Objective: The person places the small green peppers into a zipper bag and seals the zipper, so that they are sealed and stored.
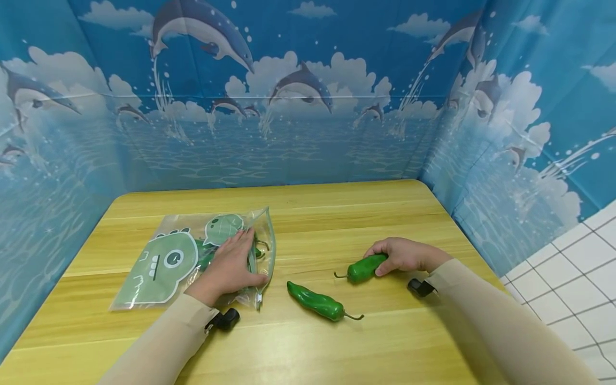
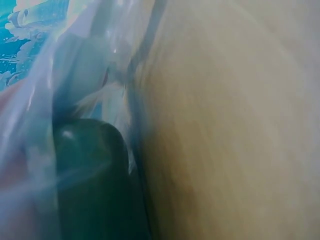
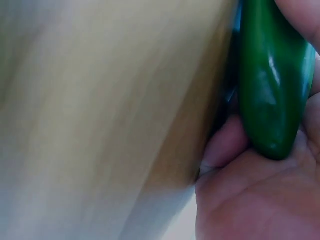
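Wooden table (image 1: 385, 214), two green peppers (image 1: 317, 302), dolphin-print backdrop (image 1: 308, 107) around.

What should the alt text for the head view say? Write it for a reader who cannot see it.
A person's right hand grips a green pepper on a wooden table, while the left hand rests flat on a clear zip bag printed with green dinosaurs. A second green pepper lies loose between the hands, and dolphin-patterned blue curtains surround the table.

You face a wooden table (image 1: 385, 214) walled by a blue dolphin-print backdrop (image 1: 308, 107); white tiled floor (image 1: 577, 278) at right.
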Action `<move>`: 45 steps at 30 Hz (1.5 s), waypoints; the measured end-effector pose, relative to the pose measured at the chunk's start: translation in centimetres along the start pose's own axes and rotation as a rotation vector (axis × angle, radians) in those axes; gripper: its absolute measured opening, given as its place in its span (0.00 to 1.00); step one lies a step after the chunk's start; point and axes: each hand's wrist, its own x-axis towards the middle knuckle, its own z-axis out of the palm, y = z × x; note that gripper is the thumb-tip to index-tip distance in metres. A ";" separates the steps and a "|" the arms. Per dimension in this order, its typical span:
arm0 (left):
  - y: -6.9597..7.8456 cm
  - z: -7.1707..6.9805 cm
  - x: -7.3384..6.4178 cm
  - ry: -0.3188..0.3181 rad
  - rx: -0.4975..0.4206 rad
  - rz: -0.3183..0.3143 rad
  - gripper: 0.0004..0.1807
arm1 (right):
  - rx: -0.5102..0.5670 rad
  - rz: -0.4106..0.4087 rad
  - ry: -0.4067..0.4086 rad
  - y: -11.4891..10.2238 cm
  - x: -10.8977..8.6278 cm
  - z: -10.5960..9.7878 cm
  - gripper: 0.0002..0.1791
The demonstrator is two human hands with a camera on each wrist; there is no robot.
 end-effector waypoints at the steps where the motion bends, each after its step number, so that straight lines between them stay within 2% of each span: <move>1: 0.0 0.0 0.0 0.001 -0.001 0.000 0.72 | 0.005 -0.004 0.000 0.0 0.0 0.0 0.20; 45: 0.1 -0.1 -0.1 0.008 -0.002 0.008 0.71 | 0.095 -0.017 -0.019 -0.2 -0.1 0.1 0.22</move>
